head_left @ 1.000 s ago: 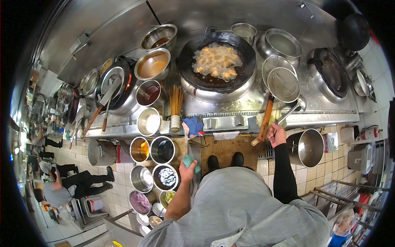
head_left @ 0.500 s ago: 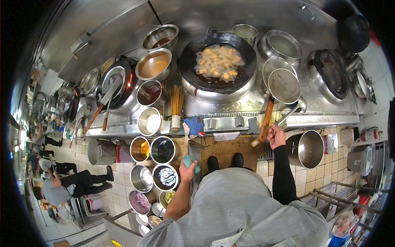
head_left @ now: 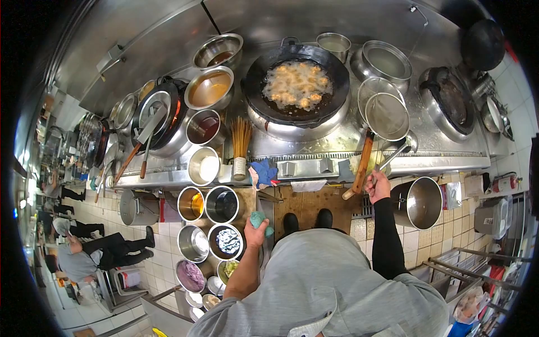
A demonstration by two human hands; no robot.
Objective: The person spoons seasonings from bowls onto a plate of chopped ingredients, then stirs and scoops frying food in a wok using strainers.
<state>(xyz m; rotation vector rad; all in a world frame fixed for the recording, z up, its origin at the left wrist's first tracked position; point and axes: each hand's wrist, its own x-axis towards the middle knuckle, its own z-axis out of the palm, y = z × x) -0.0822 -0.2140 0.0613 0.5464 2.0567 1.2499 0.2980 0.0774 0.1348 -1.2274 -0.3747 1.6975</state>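
My left hand (head_left: 254,235) is closed around a crumpled green cloth (head_left: 258,219), beside the round metal tubs at the left. My right hand (head_left: 378,187) grips the lower end of the handle of a metal ladle (head_left: 400,153), whose bowl rests at the stove's front edge. Just left of that hand lies the wooden handle of a wire strainer (head_left: 364,167); its mesh sits over a second round strainer (head_left: 387,117). Ahead of me a black wok (head_left: 255,106) holds bubbling oil with golden pieces (head_left: 297,85) frying in it.
Sauce bowls (head_left: 209,88), a bamboo brush (head_left: 240,147) and a blue cloth (head_left: 264,173) line the stove to the left of the wok. A large steel pot (head_left: 417,203) stands at the right. Another person (head_left: 84,255) is at the far left.
The frying pieces have shifted slightly in the bubbling oil. Both my hands keep nearly the same place and grip. The person at the far left has moved an arm a little.
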